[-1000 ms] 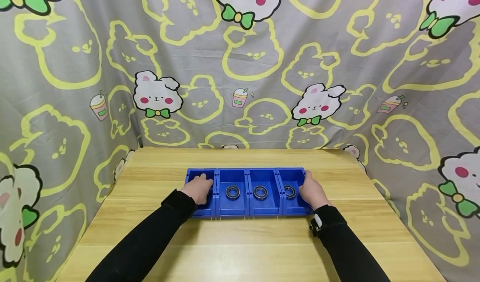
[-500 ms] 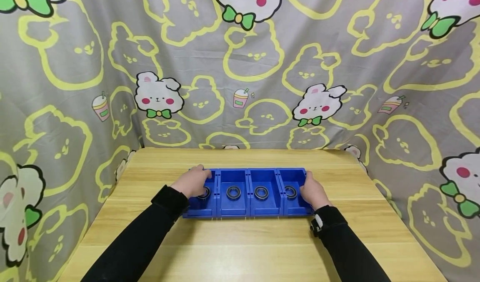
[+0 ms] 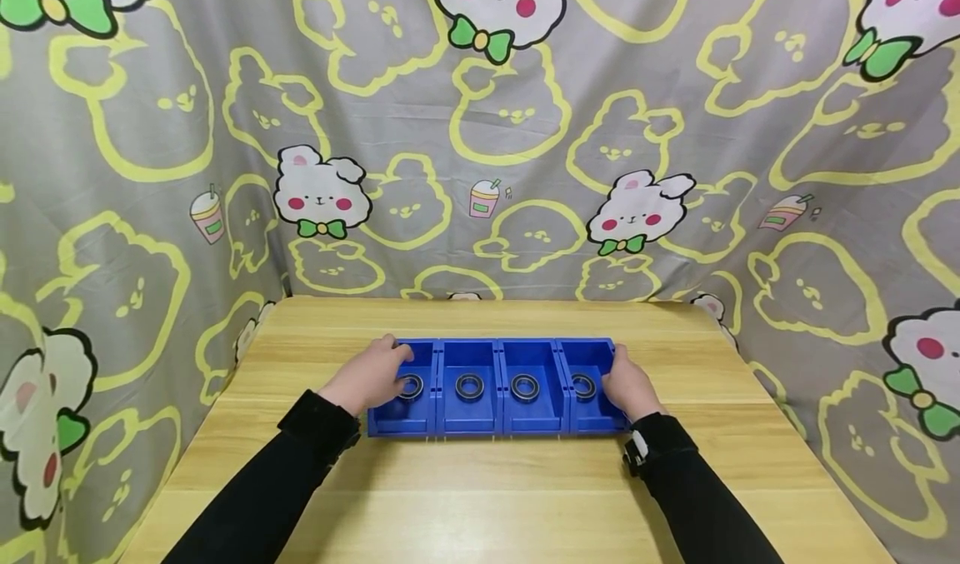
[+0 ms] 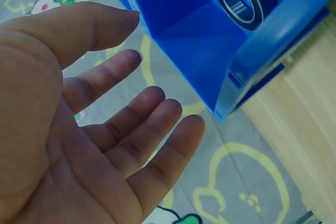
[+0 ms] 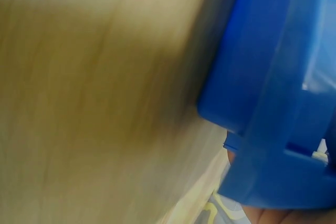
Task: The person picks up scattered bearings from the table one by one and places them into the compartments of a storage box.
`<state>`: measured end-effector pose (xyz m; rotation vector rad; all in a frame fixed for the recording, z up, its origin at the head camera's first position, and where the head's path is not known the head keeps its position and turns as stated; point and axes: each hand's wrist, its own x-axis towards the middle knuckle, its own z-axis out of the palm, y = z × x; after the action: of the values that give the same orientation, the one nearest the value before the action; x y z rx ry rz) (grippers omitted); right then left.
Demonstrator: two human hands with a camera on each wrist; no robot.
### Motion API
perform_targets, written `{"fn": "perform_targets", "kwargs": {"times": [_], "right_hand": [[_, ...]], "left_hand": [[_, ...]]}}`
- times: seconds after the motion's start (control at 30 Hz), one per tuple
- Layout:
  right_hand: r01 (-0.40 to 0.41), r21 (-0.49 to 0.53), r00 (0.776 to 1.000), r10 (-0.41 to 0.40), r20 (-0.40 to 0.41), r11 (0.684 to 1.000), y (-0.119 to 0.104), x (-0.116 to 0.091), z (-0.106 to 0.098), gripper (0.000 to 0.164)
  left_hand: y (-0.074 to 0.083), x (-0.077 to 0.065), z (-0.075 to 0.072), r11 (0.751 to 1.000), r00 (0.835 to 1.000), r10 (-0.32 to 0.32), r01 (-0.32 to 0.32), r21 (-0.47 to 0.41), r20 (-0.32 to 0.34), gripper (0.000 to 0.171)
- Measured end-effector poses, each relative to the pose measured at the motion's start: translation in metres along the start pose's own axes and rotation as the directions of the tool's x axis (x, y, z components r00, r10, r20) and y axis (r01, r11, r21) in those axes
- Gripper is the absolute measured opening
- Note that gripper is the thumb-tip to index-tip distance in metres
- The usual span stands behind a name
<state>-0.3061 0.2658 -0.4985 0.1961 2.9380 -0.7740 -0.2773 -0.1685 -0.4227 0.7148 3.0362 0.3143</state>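
Several blue plastic bins (image 3: 468, 418) stand joined in a row, each with one dark ball bearing in it. My left hand (image 3: 371, 374) is at the leftmost bin's outer side. In the left wrist view its fingers (image 4: 163, 166) are spread and loosely bent, apart from the bin wall (image 4: 184, 61), with nothing between them. The leftmost bearing (image 4: 259, 11) lies flat on that bin's floor. My right hand (image 3: 630, 381) grips the outer wall of the rightmost bin (image 5: 262, 77); parts of its fingers (image 5: 278, 216) show beyond the wall, and the rest are hidden.
The bins stand on a light wooden table (image 3: 480, 506). A grey curtain (image 3: 420, 114) with cartoon rabbits hangs behind the table and along both sides. Black sleeves cover both forearms, with straps at the wrists.
My left hand has come out of the leftmost bin and moved left to its outer side, uncovering the bearing there. My right hand has stayed on the rightmost bin.
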Motion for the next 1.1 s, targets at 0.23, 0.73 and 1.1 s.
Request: {"fn": "perform_targets", "kwargs": {"times": [0.23, 0.73, 1.1], "right_hand": [[-0.008, 0.006, 1.0, 0.008, 0.01, 1.0, 0.004, -0.004, -0.004, 0.065], [0.053, 0.092, 0.995, -0.045, -0.092, 0.994, 0.008, -0.004, -0.005, 0.066], [0.17, 0.069, 0.982, -0.163, -0.098, 0.983, 0.007, -0.024, -0.05, 0.064]], "left_hand": [[-0.01, -0.008, 0.0, 0.999, 0.998, -0.022, 0.02, -0.034, -0.052, 0.034], [-0.021, -0.015, 0.011, 0.999, 0.998, -0.036, 0.035, -0.028, -0.041, 0.034], [-0.026, -0.025, 0.0, 0.997, 0.993, -0.072, 0.067, -0.048, -0.094, 0.035]]}}
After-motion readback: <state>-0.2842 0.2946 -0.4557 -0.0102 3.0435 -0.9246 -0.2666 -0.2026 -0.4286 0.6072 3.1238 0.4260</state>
